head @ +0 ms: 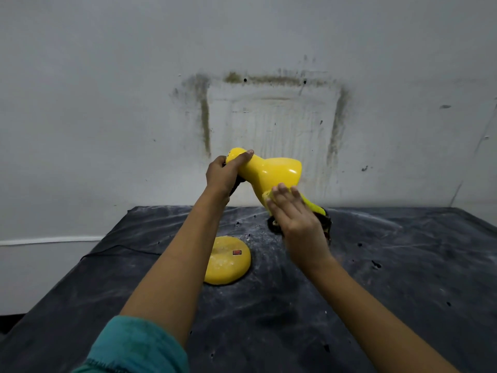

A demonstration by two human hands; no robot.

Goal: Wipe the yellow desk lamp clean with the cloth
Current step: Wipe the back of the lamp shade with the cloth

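stained grey wall (pixel 107 76) is seen behind a table (pixel 390 286) draped in dark, dusty sheeting. the yellow desk lamp (pixel 265 175) is placed near the table's middle: its round base (pixel 228 261), dusted white, sits on the sheeting, while its shade (pixel 285 168) is held up above. the shade's narrow rear end is gripped by the left hand (pixel 223 173), fingers curled round it. the right hand (pixel 298 219) is laid flat against the shade's lower flank, fingers (pixel 282 192) straight and close together, the cloth (pixel 313 207) pressed beneath them. wiping of the shade appears to be under way; next, the cloth would likely be needed on the dusty base.
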